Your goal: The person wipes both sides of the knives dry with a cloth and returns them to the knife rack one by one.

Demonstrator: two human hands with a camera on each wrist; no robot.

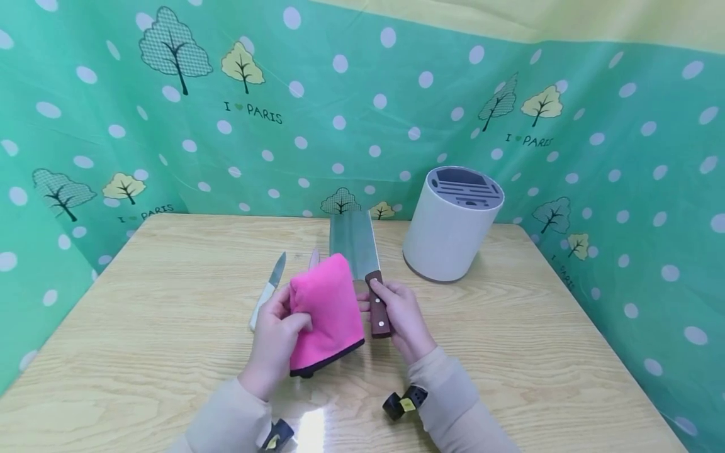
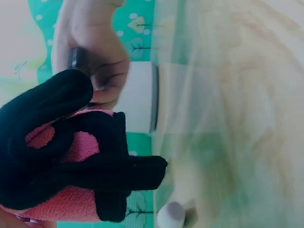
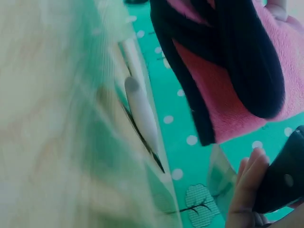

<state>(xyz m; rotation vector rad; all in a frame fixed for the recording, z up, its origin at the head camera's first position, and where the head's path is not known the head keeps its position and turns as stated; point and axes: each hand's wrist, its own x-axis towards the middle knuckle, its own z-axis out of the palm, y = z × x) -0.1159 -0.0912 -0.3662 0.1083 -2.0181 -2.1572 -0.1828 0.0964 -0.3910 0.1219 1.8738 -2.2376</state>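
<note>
In the head view my left hand [image 1: 274,340] grips a folded pink cloth [image 1: 328,314] with a dark edge, held above the table. My right hand [image 1: 403,314] holds a cleaver by its brown riveted handle [image 1: 378,308], thumb on top. The wide cleaver blade [image 1: 354,242] points away from me, beside the cloth and apart from it. A knife with a white handle [image 1: 262,305] lies on the table left of the cloth. Behind the cloth a second, pinkish blade tip [image 1: 314,258] shows; the rest of it is hidden.
A white round knife block [image 1: 450,233] with a dark slotted top stands at the back right of the wooden table [image 1: 141,327]. A green dotted curtain [image 1: 340,126] hangs behind the table and along both sides.
</note>
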